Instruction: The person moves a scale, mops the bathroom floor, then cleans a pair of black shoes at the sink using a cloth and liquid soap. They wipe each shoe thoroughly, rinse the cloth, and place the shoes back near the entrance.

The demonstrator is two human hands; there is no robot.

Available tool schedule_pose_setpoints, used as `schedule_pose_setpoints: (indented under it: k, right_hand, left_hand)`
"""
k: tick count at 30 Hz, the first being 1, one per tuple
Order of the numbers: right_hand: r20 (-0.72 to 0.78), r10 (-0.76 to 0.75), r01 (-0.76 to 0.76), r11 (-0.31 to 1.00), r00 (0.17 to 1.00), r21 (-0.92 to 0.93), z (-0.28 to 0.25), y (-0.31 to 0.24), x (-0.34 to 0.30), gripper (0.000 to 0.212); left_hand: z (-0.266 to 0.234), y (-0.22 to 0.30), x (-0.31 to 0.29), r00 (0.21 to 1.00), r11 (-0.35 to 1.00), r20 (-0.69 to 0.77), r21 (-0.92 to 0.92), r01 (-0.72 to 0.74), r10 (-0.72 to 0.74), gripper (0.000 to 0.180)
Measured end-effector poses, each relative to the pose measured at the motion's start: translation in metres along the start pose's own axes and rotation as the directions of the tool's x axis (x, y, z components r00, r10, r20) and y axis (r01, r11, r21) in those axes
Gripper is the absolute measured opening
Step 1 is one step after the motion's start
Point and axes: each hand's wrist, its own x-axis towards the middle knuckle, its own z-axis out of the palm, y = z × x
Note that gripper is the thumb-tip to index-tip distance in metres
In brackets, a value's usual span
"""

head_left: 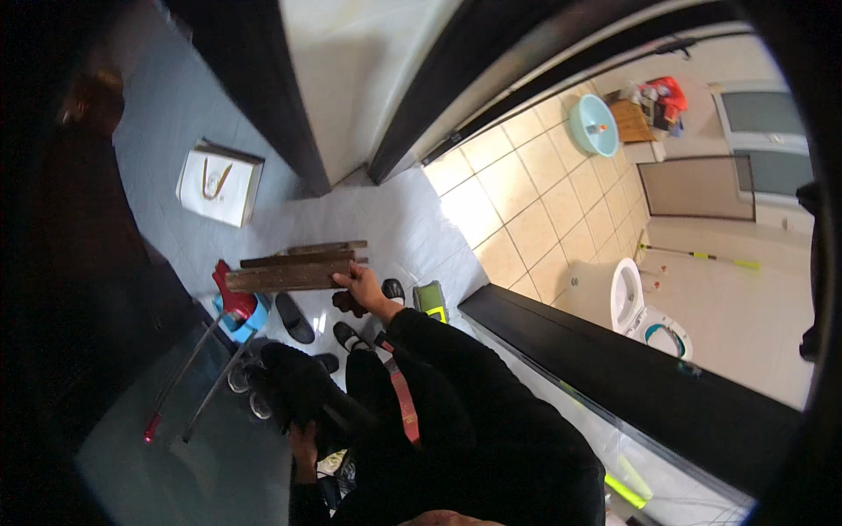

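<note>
Looking down from head height onto a grey-white floor, with the clock centred on the middle of the view. Just in from nine o'clock, the person's right hand pinches the right-hand end of a stack of long, flat, dark brown wooden boards, thumb on top. They stretch away toward nine o'clock; whether they are joined together cannot be told. They appear lifted off the floor, so taking hold looks done, while letting go is not yet done.

At seven o'clock, the left hand is beside a soft-looking black bundle; its fingers are partly hidden, so I cannot tell whether it grips anything.

Near the far end of the boards, toward half past eight, are a red plastic broom head and a light-blue plastic dustpan. A flat black slipper lies at eight o'clock, and a white paper bag with brown handles at ten.
</note>
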Motion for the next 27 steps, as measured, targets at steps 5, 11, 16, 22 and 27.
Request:
schedule_pose_setpoints:
  k: [5, 11, 16, 22, 27]
  right_hand:
    - [-0.244, -0.405, 0.133, 0.707, 0.881, -0.694, -0.043, -0.048, -0.072, 0.041]
    - [-0.382, -0.445, 0.043, 0.695, 0.81, -0.718, -0.143, -0.1, -0.162, 0.036]
    - [-0.533, -0.413, 0.003, 0.792, 0.738, -0.611, -0.247, -0.129, -0.21, 0.032]
    - [-0.707, -0.434, -0.082, 0.819, 0.558, -0.568, -0.37, -0.148, -0.25, 0.034]
    - [-0.833, -0.373, -0.052, 0.902, 0.408, -0.429, -0.459, -0.168, -0.271, 0.035]
  left_hand:
    - [-0.017, 0.029, 0.004, 0.998, 0.995, 0.018, 0.073, -0.062, 0.061, 0.055]
    - [-0.051, 0.056, 0.046, 0.994, 0.954, 0.003, 0.282, -0.103, 0.106, 0.06]
    - [-0.049, 0.101, 0.077, 0.985, 0.701, 0.008, 0.701, -0.128, 0.172, 0.054]
    - [-0.027, 0.163, 0.084, 0.995, 0.363, 0.101, 0.926, -0.102, 0.022, 0.054]
    - [0.089, 0.215, 0.1, 0.976, 0.377, 0.203, 0.9, -0.217, 0.079, 0.052]
